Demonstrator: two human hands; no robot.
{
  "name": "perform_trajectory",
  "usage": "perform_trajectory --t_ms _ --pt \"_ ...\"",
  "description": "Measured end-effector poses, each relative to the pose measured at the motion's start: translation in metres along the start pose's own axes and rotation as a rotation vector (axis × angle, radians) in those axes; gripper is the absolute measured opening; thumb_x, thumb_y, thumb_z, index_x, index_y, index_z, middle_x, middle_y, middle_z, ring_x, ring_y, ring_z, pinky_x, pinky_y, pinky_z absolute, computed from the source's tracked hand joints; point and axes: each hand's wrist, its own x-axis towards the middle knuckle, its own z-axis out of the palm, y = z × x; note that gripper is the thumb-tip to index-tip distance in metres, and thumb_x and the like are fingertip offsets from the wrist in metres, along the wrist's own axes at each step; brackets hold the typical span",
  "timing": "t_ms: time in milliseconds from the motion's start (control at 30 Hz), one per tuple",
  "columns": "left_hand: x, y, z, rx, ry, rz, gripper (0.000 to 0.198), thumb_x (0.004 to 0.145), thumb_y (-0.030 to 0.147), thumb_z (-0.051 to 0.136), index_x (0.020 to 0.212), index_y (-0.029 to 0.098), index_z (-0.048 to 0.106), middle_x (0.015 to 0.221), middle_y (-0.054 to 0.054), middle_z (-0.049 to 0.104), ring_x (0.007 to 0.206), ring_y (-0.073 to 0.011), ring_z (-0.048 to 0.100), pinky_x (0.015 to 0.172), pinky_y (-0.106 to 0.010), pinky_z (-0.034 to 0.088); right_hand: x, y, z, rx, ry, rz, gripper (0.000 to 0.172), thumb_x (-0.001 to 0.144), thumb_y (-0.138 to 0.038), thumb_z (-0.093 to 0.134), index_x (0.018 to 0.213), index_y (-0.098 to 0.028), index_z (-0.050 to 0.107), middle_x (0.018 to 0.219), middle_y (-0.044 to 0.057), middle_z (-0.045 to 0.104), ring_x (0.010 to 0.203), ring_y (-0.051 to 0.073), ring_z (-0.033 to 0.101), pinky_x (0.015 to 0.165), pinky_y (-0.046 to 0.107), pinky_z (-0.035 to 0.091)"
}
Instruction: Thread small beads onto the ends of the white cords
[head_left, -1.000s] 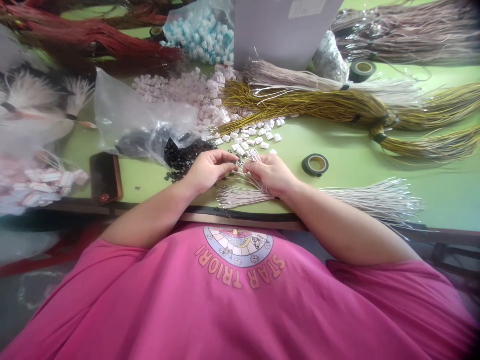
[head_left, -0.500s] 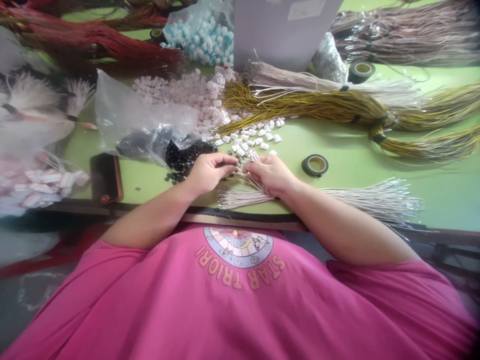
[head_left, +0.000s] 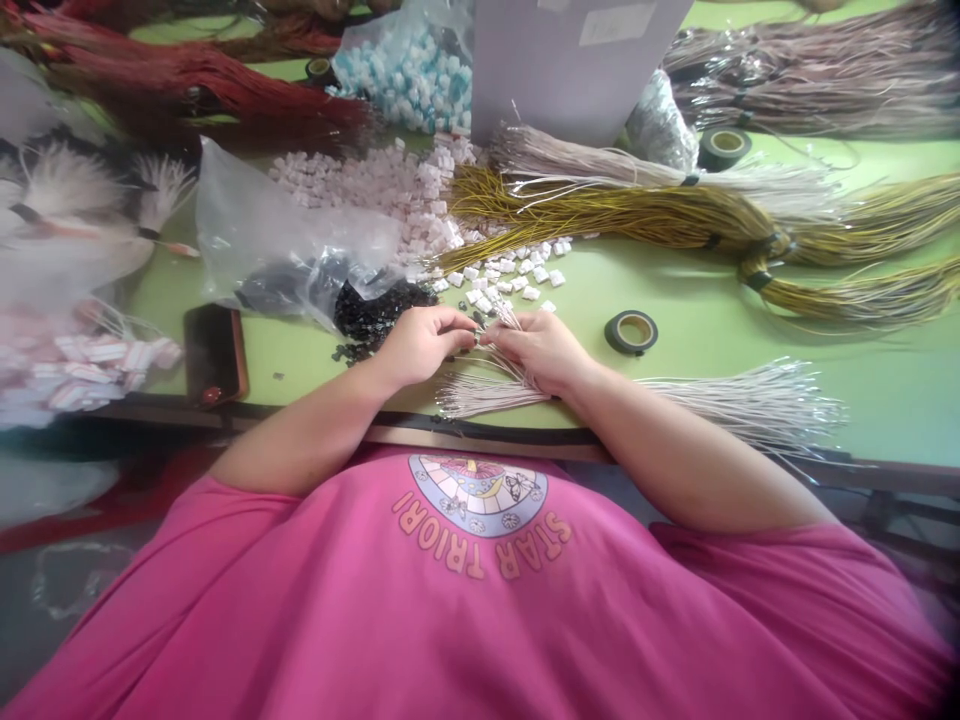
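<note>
My right hand (head_left: 546, 350) is closed around several thin white wires (head_left: 504, 316), whose metal-tipped ends stick out past the fingers. Thumb and forefinger of my left hand (head_left: 424, 345) pinch together right at those wires; whatever sits between the fingertips is too small to name. Under both hands lies a bundle of white wires (head_left: 735, 400), its tipped ends fanned out to the right. Small black parts (head_left: 375, 312) are heaped beside my left hand. Loose white plastic connectors (head_left: 517, 270) are scattered just beyond my fingers.
A roll of black tape (head_left: 631, 332) lies right of my hands. Yellow wire bundles (head_left: 645, 212) stretch across behind it. To the left are a phone (head_left: 215, 355) and a clear plastic bag (head_left: 247, 215). A grey box (head_left: 566, 70) stands at the back, near red wires (head_left: 187, 80).
My left fingertips have drawn closer together and nearer to the wires in my right hand. The whole view has shifted slightly.
</note>
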Motion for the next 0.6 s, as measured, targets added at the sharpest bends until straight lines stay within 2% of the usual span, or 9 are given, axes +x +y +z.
perform_trajectory --t_ms 100,200,267,333,400,500,600 --pt "0.000 0.002 -0.010 0.083 -0.021 -0.020 0.021 0.080 0.030 0.058 0.093 0.017 0.068 0.073 -0.003 0.069 0.064 -0.0118 0.060 0.061 -0.022 0.043 0.001 0.003 -0.002 0.013 0.046 -0.057 0.024 0.069 -0.033 0.064 0.078 -0.012 0.069 0.057 -0.002 0.056 0.053 0.008 0.045 0.054 0.023 0.035" --pt "0.000 0.004 -0.016 0.087 0.020 0.005 0.024 0.083 0.038 0.055 0.090 0.018 0.065 0.057 0.001 0.061 0.052 -0.0085 0.053 0.056 -0.020 0.039 0.002 0.006 -0.005 0.122 0.065 -0.057 0.023 0.062 -0.027 0.068 0.080 -0.012 0.068 0.067 0.000 0.063 0.060 0.010 0.052 0.060 0.025 0.041" --pt "-0.001 0.005 -0.017 -0.060 0.013 -0.005 0.028 0.084 0.044 0.053 0.079 0.017 0.060 0.049 0.004 0.050 0.045 -0.0062 0.044 0.049 -0.019 0.034 0.003 0.008 -0.005 0.204 0.051 -0.037 0.021 0.060 -0.025 0.069 0.077 -0.012 0.067 0.065 0.000 0.062 0.057 0.011 0.052 0.058 0.025 0.040" --pt "-0.001 0.006 -0.015 -0.280 -0.054 -0.083 0.033 0.084 0.045 0.051 0.070 0.016 0.053 0.048 0.004 0.042 0.042 -0.0047 0.036 0.043 -0.018 0.027 0.003 0.008 -0.005 0.241 0.030 -0.023 0.016 0.059 -0.021 0.068 0.072 -0.012 0.065 0.061 -0.001 0.060 0.054 0.010 0.051 0.055 0.025 0.039" --pt "-0.001 0.007 -0.012 -0.477 -0.134 -0.201 0.028 0.085 0.040 0.050 0.072 0.015 0.054 0.052 0.004 0.041 0.041 -0.0039 0.033 0.039 -0.017 0.021 0.003 0.007 -0.005 0.254 0.016 -0.015 0.011 0.060 -0.019 0.065 0.068 -0.012 0.063 0.057 -0.002 0.058 0.051 0.009 0.049 0.052 0.024 0.036" --pt "-0.001 0.009 -0.010 -0.651 -0.216 -0.339 0.013 0.080 0.022 0.050 0.086 0.014 0.059 0.063 0.001 0.048 0.040 -0.0025 0.031 0.037 -0.017 0.018 0.003 0.006 -0.003 0.271 0.003 -0.010 0.006 0.061 -0.017 0.061 0.064 -0.013 0.059 0.051 -0.003 0.053 0.046 0.008 0.044 0.047 0.023 0.031" --pt "-0.001 0.010 -0.008 -0.671 -0.276 -0.366 0.024 0.074 0.009 0.049 0.095 0.014 0.060 0.070 -0.001 0.053 0.038 -0.0006 0.032 0.036 -0.017 0.017 0.002 0.005 -0.002 0.287 -0.008 -0.001 0.006 0.061 -0.017 0.061 0.063 -0.013 0.057 0.047 -0.005 0.048 0.044 0.006 0.040 0.045 0.022 0.027"
